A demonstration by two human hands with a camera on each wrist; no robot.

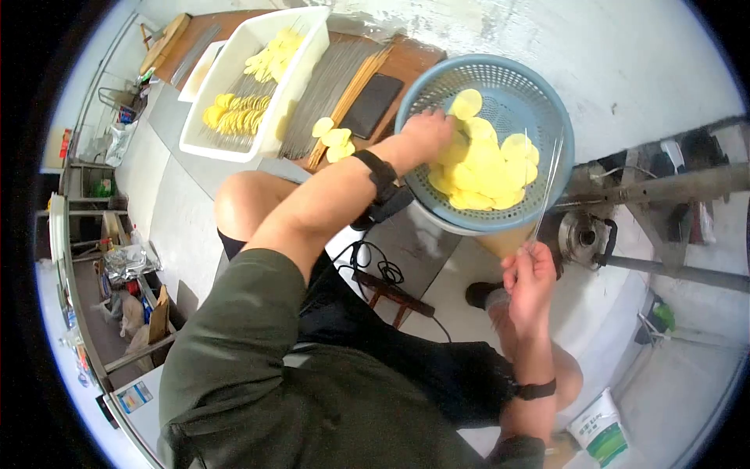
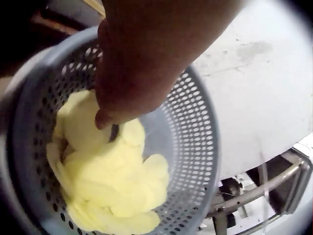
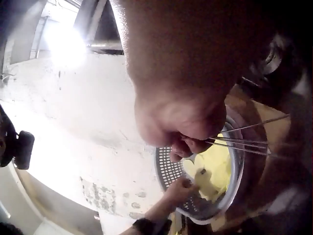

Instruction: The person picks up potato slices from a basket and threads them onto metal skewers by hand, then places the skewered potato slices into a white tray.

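In the head view a blue-grey plastic colander point(image 1: 558, 102) holds a heap of thin, round yellow slices, which look like potato point(image 1: 484, 168). My left hand point(image 1: 428, 139) reaches over the near left rim, its fingertips at the slices on the heap's left side. In the left wrist view the thumb tip is right at a slice point(image 2: 83, 122), while the other fingers are mostly hidden behind the hand. To the right of the colander, my right hand point(image 1: 531, 273) pinches several thin metal skewers point(image 1: 549, 184). They fan out past the fingertips in the right wrist view, with no slices on them.
On the wooden table point(image 1: 422, 56) at the left stands a white bin point(image 1: 316, 47) with skewered slices. Beside it lie many metal skewers point(image 1: 316, 98), bamboo sticks point(image 1: 361, 84), a dark flat slab point(image 1: 373, 105) and loose slices point(image 1: 337, 142). Metal pipes point(image 1: 687, 184) run at the right.
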